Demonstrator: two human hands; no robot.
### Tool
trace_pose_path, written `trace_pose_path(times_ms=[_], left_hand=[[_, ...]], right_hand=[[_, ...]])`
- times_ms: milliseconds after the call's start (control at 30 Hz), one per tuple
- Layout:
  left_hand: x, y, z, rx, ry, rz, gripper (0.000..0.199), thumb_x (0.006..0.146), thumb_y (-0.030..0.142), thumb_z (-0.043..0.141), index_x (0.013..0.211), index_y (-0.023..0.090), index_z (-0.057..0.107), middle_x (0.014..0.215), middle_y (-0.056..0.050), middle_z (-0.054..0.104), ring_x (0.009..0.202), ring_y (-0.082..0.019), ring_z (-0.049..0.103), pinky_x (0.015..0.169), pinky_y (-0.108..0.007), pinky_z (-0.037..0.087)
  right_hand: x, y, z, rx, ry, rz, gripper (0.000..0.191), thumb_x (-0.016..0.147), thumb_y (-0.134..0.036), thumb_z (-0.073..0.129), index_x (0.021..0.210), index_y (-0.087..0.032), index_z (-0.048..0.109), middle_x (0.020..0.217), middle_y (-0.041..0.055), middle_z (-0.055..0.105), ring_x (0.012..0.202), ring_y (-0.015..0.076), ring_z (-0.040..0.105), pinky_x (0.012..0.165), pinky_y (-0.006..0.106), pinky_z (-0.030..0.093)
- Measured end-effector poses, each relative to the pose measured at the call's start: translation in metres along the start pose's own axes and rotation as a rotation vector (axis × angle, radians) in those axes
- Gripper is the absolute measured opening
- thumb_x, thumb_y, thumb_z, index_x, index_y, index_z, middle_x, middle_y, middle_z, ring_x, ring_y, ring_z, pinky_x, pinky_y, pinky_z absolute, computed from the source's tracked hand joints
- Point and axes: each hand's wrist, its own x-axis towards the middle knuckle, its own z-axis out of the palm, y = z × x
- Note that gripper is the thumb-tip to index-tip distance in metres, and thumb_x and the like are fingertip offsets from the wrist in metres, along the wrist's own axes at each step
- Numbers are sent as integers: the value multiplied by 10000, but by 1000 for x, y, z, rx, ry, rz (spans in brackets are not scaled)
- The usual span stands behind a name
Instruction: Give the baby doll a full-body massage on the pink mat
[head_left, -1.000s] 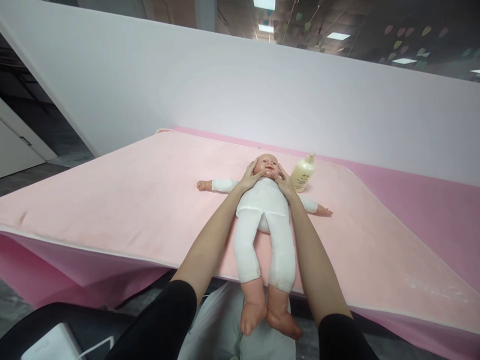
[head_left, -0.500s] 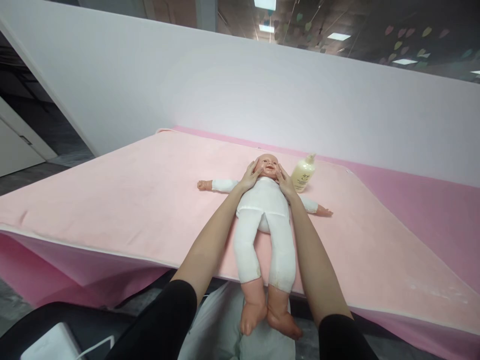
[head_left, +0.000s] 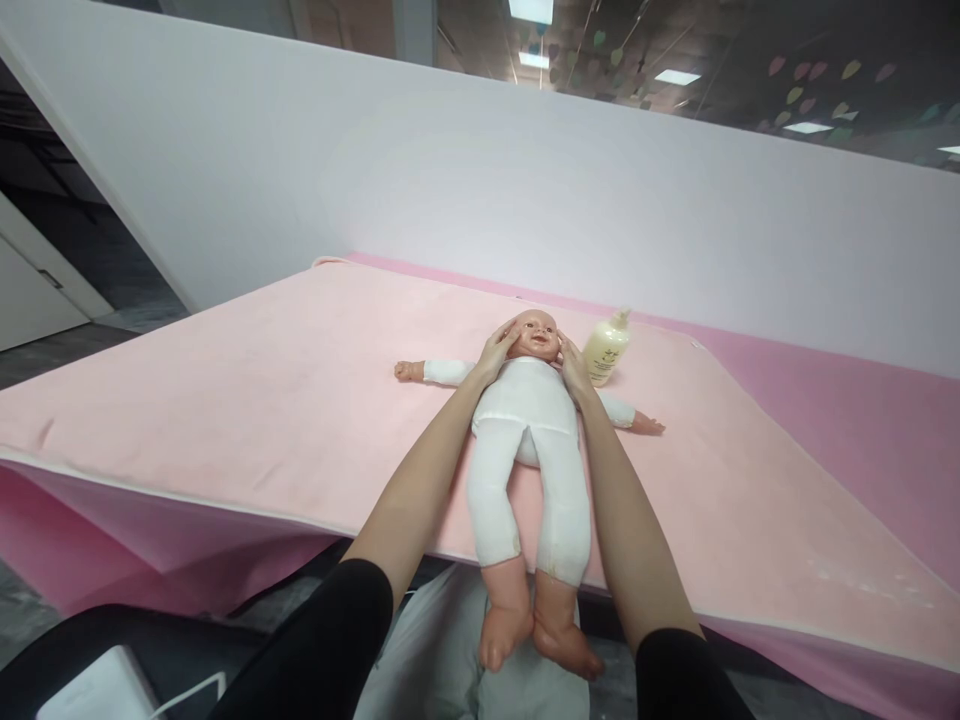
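A baby doll (head_left: pixel 529 395) with a white cloth body lies face up on the pink padded mat (head_left: pixel 300 400), its feet hanging past the front edge. Against the left side of its head rests my left hand (head_left: pixel 496 352), fingers extended along the cheek and temple. My right hand (head_left: pixel 573 366) touches the other side of the head, also with fingers extended. Between them the doll's face shows. The doll's arms stretch out to both sides. A pump bottle of pale yellow liquid (head_left: pixel 606 348) stands just right of my right hand.
Behind the mat rises a white partition (head_left: pixel 525 180). Pink cloth (head_left: pixel 840 420) shows at the right and below the front edge. A white device (head_left: pixel 97 688) with a cable lies on a black surface at the lower left.
Both hands have shifted slightly over the sides of the doll's head, and the thumbs have moved outward from its cheeks. The doll's head has shifted slightly; the bottle stands in the same place.
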Motion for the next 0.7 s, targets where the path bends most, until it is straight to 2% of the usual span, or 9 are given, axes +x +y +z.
trace_pose_path(times_ms=[133, 233, 367, 500, 700], left_hand=[[-1, -1, 0, 189, -6, 114, 807, 648, 449, 780, 1354, 180, 496, 1451, -109, 461, 1354, -290, 404, 1127, -378, 338], [0, -2, 0, 272, -32, 158, 930, 568, 469, 820, 1376, 167, 471, 1441, -128, 461, 1345, -313, 408, 1115, -391, 355], [1, -3, -1, 319, -42, 154, 924, 616, 481, 783, 1404, 144, 436, 1471, -151, 410, 1362, -307, 386, 1126, -392, 332], [0, -1, -1, 354, -30, 118, 903, 665, 469, 746, 1425, 123, 402, 1508, -159, 350, 1401, -294, 328, 1144, -375, 299], [1, 1, -1, 434, -43, 181, 773, 763, 421, 657, 1422, 110, 398, 1484, -151, 400, 1390, -274, 349, 1159, -365, 265]], right_hand=[[-4, -4, 3, -117, 12, -77, 863, 718, -657, 629, 1416, -207, 394, 1439, 126, 455, 1257, 243, 523, 1042, 388, 459], [-8, -7, 4, -152, 14, -75, 1034, 580, -613, 766, 1433, -199, 352, 1419, 157, 468, 1224, 259, 546, 1040, 388, 459], [-10, -12, 5, -156, 41, -44, 1022, 569, -561, 795, 1418, -170, 382, 1382, 174, 502, 1224, 274, 544, 1051, 397, 447], [-7, -12, 3, -163, 50, -34, 938, 628, -520, 770, 1420, -172, 408, 1386, 144, 510, 1252, 270, 521, 1071, 404, 428], [0, -3, -3, -203, 22, -36, 884, 722, -525, 685, 1463, -180, 349, 1444, 93, 454, 1268, 251, 507, 1086, 412, 410]])
